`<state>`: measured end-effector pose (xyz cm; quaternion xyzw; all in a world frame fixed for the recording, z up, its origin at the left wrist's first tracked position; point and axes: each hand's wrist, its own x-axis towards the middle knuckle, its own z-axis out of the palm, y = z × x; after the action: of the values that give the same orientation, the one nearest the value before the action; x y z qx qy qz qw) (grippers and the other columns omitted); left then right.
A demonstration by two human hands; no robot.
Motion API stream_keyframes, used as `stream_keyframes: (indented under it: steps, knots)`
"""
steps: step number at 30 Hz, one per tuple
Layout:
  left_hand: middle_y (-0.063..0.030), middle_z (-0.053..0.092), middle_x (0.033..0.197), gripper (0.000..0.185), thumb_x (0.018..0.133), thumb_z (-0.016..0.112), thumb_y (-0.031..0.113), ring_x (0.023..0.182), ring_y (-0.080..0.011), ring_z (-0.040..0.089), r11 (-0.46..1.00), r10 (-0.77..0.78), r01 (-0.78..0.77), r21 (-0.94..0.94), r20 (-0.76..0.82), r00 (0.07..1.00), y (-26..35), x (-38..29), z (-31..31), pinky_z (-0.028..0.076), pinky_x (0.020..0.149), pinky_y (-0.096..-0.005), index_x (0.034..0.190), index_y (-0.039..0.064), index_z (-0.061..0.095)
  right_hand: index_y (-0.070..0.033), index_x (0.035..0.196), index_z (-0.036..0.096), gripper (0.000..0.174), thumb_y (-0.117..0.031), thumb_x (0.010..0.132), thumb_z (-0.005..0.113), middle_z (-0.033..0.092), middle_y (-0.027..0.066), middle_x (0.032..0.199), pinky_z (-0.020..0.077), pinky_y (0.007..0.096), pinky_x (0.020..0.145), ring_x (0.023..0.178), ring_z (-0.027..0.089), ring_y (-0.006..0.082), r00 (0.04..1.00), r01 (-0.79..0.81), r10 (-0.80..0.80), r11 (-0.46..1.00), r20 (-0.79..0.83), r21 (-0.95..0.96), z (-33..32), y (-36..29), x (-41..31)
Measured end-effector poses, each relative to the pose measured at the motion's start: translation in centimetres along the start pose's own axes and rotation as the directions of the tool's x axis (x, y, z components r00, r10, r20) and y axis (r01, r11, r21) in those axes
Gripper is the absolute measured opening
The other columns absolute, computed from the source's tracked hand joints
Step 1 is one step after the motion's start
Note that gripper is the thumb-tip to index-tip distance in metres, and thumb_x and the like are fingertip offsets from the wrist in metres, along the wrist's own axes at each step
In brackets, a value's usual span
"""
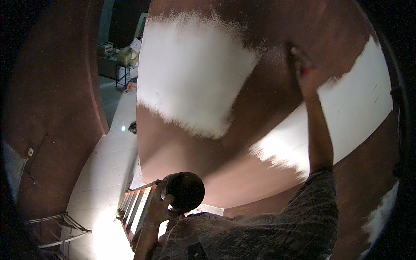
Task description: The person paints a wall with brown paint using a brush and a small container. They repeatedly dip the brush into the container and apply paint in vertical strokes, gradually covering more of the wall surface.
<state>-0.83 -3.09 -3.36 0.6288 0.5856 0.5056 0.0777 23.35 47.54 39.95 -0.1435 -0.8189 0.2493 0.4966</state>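
My right hand is raised against the brown wall at upper right, gripping a paintbrush blurred by motion. Its bristles appear to meet the wall between two white painted areas. The larger white patch, ragged at its edges, spreads to the left of the brush. Another white area lies to the right, partly behind my forearm. Low in front of my chest, my left hand holds a round dark container by its side. The container's inside is too dark to make out.
A ladder with several rungs stands below, beside my left hand. Pale floor tiles run along the wall's left edge. A metal frame is at lower left. Beyond the opening, a cluttered desk and small stand are visible.
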Motion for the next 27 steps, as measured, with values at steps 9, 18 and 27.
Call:
stream_keyframes:
  steps: [9,18,27]
  knots:
    - [-0.0298,0.038,0.145,0.059,0.055,0.090,0.025,0.129,-0.0497,0.043,0.994,-0.011,0.008,0.110,0.023,1.000,0.5,0.3,0.2,0.044,0.102,-0.0532,0.104,0.009,0.061,-0.005,0.146,0.038,0.077,-0.027,0.082,0.077,0.041,0.0160,0.148,0.0351,0.0382,0.111,0.136,0.042,0.0260,0.961,0.117,0.110,0.667,0.253,-0.736,4.7,4.4,-10.7]
    - [-0.0231,0.045,0.139,0.093,0.050,0.095,0.036,0.130,-0.0405,0.046,0.987,0.052,-0.048,0.153,-0.020,0.998,1.5,1.2,-0.2,0.045,0.103,-0.0507,0.130,0.008,0.056,-0.004,0.130,0.055,0.051,-0.042,0.095,0.058,0.066,0.0147,0.116,0.0525,0.0381,0.085,0.101,0.064,0.0282,0.971,0.151,-0.227,0.354,0.071,-0.923,5.3,0.3,-4.8]
    - [-0.0290,0.039,0.143,0.058,0.055,0.091,0.027,0.128,-0.0481,0.044,0.991,-0.109,0.101,0.092,0.079,0.991,2.1,1.4,-0.8,0.044,0.101,-0.0532,0.102,0.009,0.062,-0.003,0.126,0.057,0.045,-0.035,0.095,0.058,0.066,0.0141,0.109,0.0516,0.0364,0.074,0.086,0.063,0.0252,0.839,0.076,0.288,0.778,0.462,-0.623,20.6,11.8,-29.6]
